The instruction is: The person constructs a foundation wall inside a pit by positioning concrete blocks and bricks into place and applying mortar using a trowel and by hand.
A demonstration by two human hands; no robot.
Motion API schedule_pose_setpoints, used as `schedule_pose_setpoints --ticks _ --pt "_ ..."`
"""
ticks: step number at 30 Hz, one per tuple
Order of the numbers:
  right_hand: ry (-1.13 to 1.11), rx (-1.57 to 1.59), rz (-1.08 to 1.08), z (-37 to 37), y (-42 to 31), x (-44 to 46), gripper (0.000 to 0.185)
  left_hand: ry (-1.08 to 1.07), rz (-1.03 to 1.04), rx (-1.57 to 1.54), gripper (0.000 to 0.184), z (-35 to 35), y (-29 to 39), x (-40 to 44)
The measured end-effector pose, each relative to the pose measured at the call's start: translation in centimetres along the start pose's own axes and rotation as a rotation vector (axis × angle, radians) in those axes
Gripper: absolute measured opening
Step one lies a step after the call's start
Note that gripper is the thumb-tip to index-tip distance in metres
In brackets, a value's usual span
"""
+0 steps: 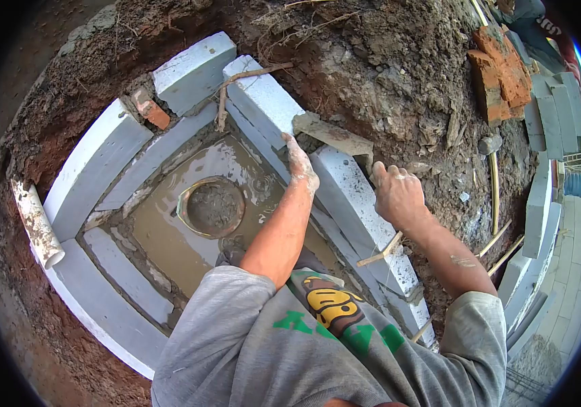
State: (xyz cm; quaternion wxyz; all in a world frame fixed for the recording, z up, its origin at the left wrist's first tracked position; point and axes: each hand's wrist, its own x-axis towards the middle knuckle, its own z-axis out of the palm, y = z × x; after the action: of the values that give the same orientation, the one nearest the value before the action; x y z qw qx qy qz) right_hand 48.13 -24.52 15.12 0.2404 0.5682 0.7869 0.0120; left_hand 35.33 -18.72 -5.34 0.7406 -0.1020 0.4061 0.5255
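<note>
My right hand (399, 197) is closed round the handle of a mud-coated trowel (334, 138). Its blade lies across the joint between two pale blocks, the upper block (263, 95) and the lower block (355, 200). My left hand (300, 166) is held flat and upright against the inner side of that joint, fingers stretched out and smeared with mortar. Below it, inside the block-walled pit, a round bucket (185, 203) of grey mortar stands in muddy water (151, 227).
Blocks form the pit's other walls, with a brick piece (150, 110) in one corner and a white pipe (36, 224) at the left. Right of the wall rise soil (399, 81), red bricks (500, 74), a hammer (491, 146) and stacked blocks (555, 112). Another person (534, 27) is at the top right.
</note>
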Motion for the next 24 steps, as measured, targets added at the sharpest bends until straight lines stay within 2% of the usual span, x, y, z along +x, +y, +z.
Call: schedule_pose_setpoints --ticks 2,5,6,9,12,15,16,19,24 --pt "0.061 0.235 0.039 -0.6 -0.2 -0.4 0.029 0.063 -0.045 0.031 0.097 -0.1 0.5 -0.5" --pt "-0.043 0.242 0.111 -2.5 -0.6 -0.7 0.037 0.09 -0.042 0.067 0.09 -0.2 0.0 -0.2" --pt "-0.043 0.269 0.093 -2.9 -0.7 -0.8 0.037 0.021 -0.025 0.041 0.087 -0.6 -0.3 0.4" --pt "-0.014 0.339 0.05 -1.0 -0.6 -0.7 0.034 0.163 -0.047 0.047 0.073 0.5 0.1 -1.2" --pt "-0.028 0.369 0.107 0.9 -0.7 -0.6 0.032 0.145 0.127 0.247 0.056 -0.7 -1.6 0.4" --pt "-0.002 0.476 0.135 1.3 -0.7 -1.4 0.031 0.286 0.216 0.143 0.046 -1.2 -2.2 1.0" --pt "-0.003 0.488 0.141 1.5 -0.6 -1.6 0.031 0.347 0.233 0.332 0.041 -0.1 -1.0 -0.5" --pt "-0.036 0.516 0.163 2.0 -0.5 -2.3 0.032 0.401 0.241 0.495 0.035 0.3 -1.0 -0.3" --pt "-0.102 0.567 0.193 2.8 -1.1 -3.1 0.035 0.517 0.219 0.824 0.043 0.1 -0.5 0.7"
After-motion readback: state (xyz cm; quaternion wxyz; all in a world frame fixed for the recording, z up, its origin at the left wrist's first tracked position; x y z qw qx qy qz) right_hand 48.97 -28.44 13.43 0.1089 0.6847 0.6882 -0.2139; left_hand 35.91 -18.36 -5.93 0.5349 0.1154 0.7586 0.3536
